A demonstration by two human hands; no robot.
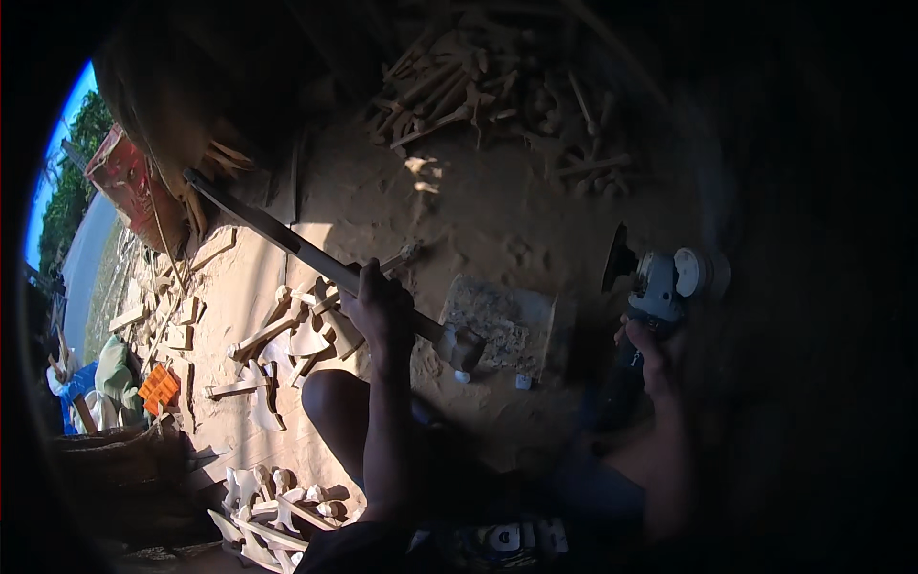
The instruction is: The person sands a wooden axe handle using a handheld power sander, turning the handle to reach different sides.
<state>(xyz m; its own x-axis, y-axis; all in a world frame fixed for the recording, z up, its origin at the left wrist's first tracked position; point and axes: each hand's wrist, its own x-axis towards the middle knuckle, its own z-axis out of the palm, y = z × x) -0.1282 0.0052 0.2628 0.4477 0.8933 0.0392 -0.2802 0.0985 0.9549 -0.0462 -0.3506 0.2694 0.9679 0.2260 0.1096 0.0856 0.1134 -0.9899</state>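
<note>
My left hand (376, 301) is closed round a long pale wooden stick (277, 232) with a thick, knob-like end (461, 348). The stick slants from the upper left down to the knob, which hangs over or beside a worn, speckled slab (507, 320) on the ground. On the right, my right hand (645, 346) grips an angle grinder (656, 287) by its body. A dark round disc (619, 260) is on the grinder's left side, apart from the stick. Whether the disc spins cannot be told. Deep shade hides much of my right forearm.
Carved wooden pieces (311, 337) lie on the sandy ground left of my knee. Another heap (273, 521) is at the lower left, and a large pile (459, 86) at the far side. A red sack (139, 187) and an orange block-like thing (159, 388) stand at the left.
</note>
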